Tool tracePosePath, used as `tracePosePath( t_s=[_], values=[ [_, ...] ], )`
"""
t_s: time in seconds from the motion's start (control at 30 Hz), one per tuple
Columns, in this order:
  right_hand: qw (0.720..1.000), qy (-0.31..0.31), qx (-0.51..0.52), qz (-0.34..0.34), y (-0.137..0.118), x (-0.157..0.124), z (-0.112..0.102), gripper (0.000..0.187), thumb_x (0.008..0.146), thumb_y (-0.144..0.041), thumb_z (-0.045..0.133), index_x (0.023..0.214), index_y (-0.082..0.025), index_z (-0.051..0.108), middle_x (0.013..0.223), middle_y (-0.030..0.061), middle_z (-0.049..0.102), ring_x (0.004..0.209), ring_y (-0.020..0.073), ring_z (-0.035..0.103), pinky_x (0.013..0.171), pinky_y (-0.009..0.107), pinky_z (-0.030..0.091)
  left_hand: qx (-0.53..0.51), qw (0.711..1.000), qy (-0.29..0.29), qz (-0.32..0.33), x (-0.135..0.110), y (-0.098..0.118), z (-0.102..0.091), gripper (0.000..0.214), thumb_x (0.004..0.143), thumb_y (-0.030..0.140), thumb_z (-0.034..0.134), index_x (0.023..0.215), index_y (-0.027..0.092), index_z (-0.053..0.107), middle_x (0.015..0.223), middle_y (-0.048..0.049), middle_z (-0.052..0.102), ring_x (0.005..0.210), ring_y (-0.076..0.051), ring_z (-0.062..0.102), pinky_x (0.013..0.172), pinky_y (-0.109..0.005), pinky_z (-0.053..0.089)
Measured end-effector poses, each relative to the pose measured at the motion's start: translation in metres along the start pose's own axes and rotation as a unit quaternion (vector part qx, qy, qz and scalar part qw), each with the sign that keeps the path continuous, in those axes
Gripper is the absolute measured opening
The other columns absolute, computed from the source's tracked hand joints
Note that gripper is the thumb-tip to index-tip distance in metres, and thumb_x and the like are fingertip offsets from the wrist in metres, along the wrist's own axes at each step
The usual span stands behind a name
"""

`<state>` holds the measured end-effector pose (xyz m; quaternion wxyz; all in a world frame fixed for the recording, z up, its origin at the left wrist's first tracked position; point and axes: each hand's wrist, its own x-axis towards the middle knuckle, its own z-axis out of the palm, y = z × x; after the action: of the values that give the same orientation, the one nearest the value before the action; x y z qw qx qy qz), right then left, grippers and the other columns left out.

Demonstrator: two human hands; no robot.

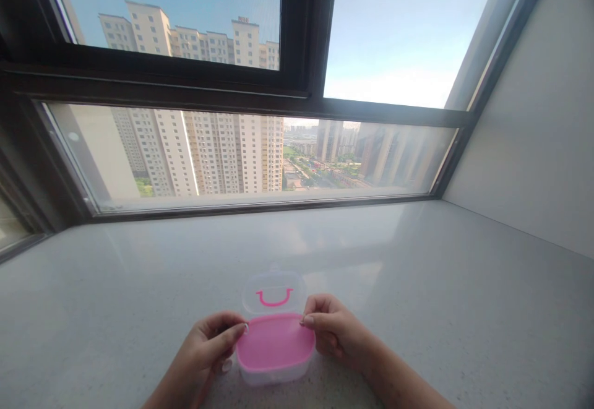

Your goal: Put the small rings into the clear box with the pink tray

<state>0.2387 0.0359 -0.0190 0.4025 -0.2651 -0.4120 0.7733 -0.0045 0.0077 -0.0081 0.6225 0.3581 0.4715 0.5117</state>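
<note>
Head view: both bare hands are on the pink inner tray (277, 344), one at each far corner. Left hand (211, 342) has thumb and index finger closed on the rim at the far left, thumb on the inner side. Right hand (335, 330) does the same at the far right, remaining fingers curled in beside the tray's right edge. So both grips read as pinches clamped on the tray rim (finger undersides hidden).

Tray sits on top of the clear plastic box (273, 376), near bottom center, with the see-through wall showing below the pink edge at the front. Clear lid (273, 280) is just beyond it, off the box, with a pink U-shaped handle (275, 303); can't tell if the lid is hinged on or loose.

Small whitish round piece (226, 365) just beside the left hand, left of the box (too small to identify).

Everything is on a pale speckled windowsill (139, 285). Behind: dark window frame (162, 81), high-rise apartment towers (218, 149) outside, blue sky above. Plain pale wall (547, 118) on the right.
</note>
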Motion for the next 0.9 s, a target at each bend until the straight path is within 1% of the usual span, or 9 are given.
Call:
tracePosePath(
  t_s=[0.17,0.37,0.53,0.73,0.9],
  values=[
    [1.0,0.0,0.02,-0.011,-0.0006,0.0003,0.0006,0.021,0.067,-0.023,0.077,0.063,-0.015,0.058,0.029,-0.0113,0.037,0.023,0.0026,0.024,0.027,0.015,0.014,-0.008,1.0,0.011,-0.004,-0.0027,0.0037,0.0026,0.027,0.052,0.034,0.085,0.064,0.013,0.072,0.05,-0.0022,0.062,0.047,-0.014,0.055,0.045,-0.021,0.038],
    [0.999,0.012,0.026,-0.015,-0.0028,0.0003,0.003,0.021,0.064,-0.022,0.078,0.061,-0.015,0.058,0.028,-0.011,0.037,0.022,0.0029,0.024,0.026,0.015,0.014,-0.022,1.0,0.019,-0.01,-0.0037,0.0059,0.003,0.027,0.052,0.033,0.085,0.065,0.013,0.071,0.05,-0.0023,0.063,0.048,-0.016,0.059,0.045,-0.022,0.041],
    [0.999,0.01,0.032,-0.008,-0.0039,0.0005,0.004,0.02,0.062,-0.019,0.077,0.06,-0.015,0.058,0.028,-0.0113,0.037,0.021,0.0028,0.023,0.026,0.015,0.013,-0.037,0.999,0.009,-0.015,-0.0031,0.0057,0.0009,0.027,0.053,0.031,0.086,0.065,0.012,0.071,0.054,-0.0032,0.066,0.047,-0.012,0.057,0.044,-0.019,0.04],
    [0.999,0.0,0.05,-0.009,-0.0043,0.0008,0.0056,0.015,0.061,-0.013,0.071,0.057,-0.016,0.057,0.028,-0.0114,0.036,0.022,0.0027,0.022,0.027,0.016,0.012,-0.05,0.998,-0.01,-0.025,-0.0025,0.0053,-0.001,0.028,0.054,0.031,0.086,0.064,0.012,0.07,0.05,-0.0008,0.064,0.042,-0.009,0.053,0.042,-0.016,0.036],
    [0.999,0.004,0.048,-0.004,-0.0043,0.0006,0.0059,0.016,0.059,-0.014,0.07,0.054,-0.017,0.055,0.029,-0.0112,0.035,0.023,0.0027,0.021,0.028,0.016,0.011,-0.057,0.998,-0.019,-0.03,-0.0019,0.0045,-0.0021,0.027,0.055,0.031,0.086,0.064,0.012,0.069,0.046,0.0011,0.06,0.039,-0.007,0.049,0.04,-0.016,0.033]
  ],
)
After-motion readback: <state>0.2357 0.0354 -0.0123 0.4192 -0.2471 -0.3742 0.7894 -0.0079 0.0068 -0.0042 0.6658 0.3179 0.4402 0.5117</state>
